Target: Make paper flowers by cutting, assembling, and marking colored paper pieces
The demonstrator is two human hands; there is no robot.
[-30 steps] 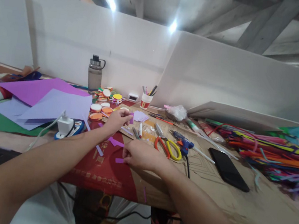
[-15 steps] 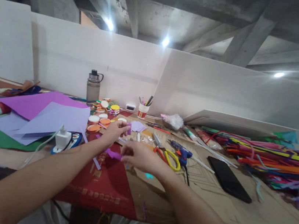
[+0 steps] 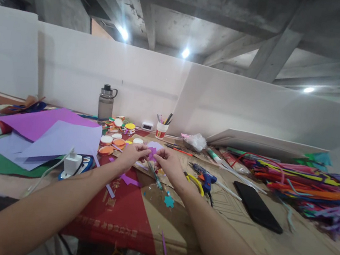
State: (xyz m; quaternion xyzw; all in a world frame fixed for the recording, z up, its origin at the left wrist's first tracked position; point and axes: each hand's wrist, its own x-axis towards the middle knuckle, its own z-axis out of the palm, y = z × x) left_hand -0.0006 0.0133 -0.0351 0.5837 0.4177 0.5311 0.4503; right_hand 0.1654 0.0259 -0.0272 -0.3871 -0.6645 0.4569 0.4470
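Observation:
Between my two hands, over the middle of the table, is a small purple paper piece (image 3: pixel 152 154). My left hand (image 3: pixel 134 156) pinches its left edge, and my right hand (image 3: pixel 168 163) grips its right edge. Just behind it lie pale lilac paper pieces (image 3: pixel 155 145). Below the hands a slim teal-coloured tool (image 3: pixel 158 180) lies on the cardboard; its kind is unclear. A teal paper flower (image 3: pixel 169 200) rests nearer to me. Left of it is a purple paper scrap (image 3: pixel 131 180). Yellow-handled scissors (image 3: pixel 197 182) are partly hidden behind my right hand.
Lilac sheets (image 3: pixel 70 141) and a white plug (image 3: pixel 72 162) lie left. A bottle (image 3: pixel 106 103), round colourful tins (image 3: pixel 105 150) and a pen cup (image 3: pixel 161 129) stand behind. A blue glue gun (image 3: pixel 208 180), black phone (image 3: pixel 257 205) and coloured pipe cleaners (image 3: pixel 307 185) lie right.
My right hand has moved up and away from me to meet my left hand, and both now hold the purple piece. The purple scrap near my right hand now lies on the table.

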